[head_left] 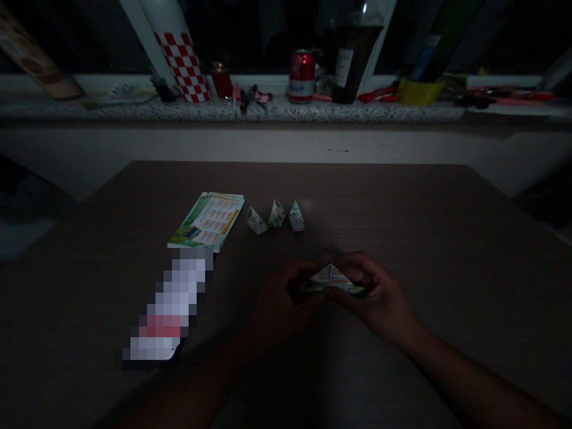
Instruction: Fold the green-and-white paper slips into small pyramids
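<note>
Between my two hands is a small piece of folded paper [331, 276], triangular at the top with a flat strip along its lower edge, printed in green, white and orange. My left hand [286, 298] grips its left end, thumb in front. From the right, my right hand [375, 295] pinches it, with the thumb pressed near the middle of the lower edge and the fingers curled behind. Beyond the hands stand three small folded paper pieces, a left one [257, 220], a middle one [276, 214] and a right one [296, 216]. A stack of printed sheets [210, 220] lies to their left.
Left of my hands, a phone-like device [167, 310] with a blurred-out screen lies against the stack on the dark table [402, 202]. On the granite sill [268, 113] behind are a red can [301, 76], a dark bottle [351, 65], a checkered cylinder [183, 65] and several small items.
</note>
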Motion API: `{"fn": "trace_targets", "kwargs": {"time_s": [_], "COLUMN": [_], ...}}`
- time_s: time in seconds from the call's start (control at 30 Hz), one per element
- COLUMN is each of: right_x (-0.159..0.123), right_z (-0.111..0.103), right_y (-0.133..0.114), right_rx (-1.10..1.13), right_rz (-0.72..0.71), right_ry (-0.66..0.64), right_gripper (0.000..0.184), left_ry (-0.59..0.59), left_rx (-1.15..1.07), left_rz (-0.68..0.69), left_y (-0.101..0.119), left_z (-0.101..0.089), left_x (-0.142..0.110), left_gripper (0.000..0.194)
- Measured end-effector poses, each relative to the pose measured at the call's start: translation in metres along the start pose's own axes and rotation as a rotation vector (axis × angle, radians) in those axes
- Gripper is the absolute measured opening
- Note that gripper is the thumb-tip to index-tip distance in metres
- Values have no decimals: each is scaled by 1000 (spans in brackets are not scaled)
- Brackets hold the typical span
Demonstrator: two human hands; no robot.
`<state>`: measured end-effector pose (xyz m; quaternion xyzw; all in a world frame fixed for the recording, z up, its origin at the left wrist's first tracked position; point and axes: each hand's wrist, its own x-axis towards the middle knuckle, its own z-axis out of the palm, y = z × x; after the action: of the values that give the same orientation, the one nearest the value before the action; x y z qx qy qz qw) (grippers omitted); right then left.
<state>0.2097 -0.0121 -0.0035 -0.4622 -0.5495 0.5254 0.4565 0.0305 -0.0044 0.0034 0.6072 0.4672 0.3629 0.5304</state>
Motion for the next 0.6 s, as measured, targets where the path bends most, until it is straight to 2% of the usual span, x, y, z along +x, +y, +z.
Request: {"fn": "trace_targets", "kwargs": {"time_s": [0.17,0.33,0.4,0.5,0.6], "right_x": [0,0,1,3,4], "right_z": [0,-2,-3,-6,-8], "right_y": [-2,-4,-5,-5,-4], "right_rx": [-19,-49,-60,-71,-77], "right_rz": [-2,-33,-43,-49,-56], "right_ry": [22,46,61,104,135], "right_gripper": [29,30,27,26,27], "left_ry": [41,50,105,179,163], "left_rx": [-85,-71,-34,53,136], "left_rz": [-99,-114,-93,-33,-21], "left_y": [-2,0,2,3,3], "left_z": [-2,-4,-5,-6,-7], "left_x": [4,3,2,0,0], "left_gripper": [28,34,37,25,12]}}
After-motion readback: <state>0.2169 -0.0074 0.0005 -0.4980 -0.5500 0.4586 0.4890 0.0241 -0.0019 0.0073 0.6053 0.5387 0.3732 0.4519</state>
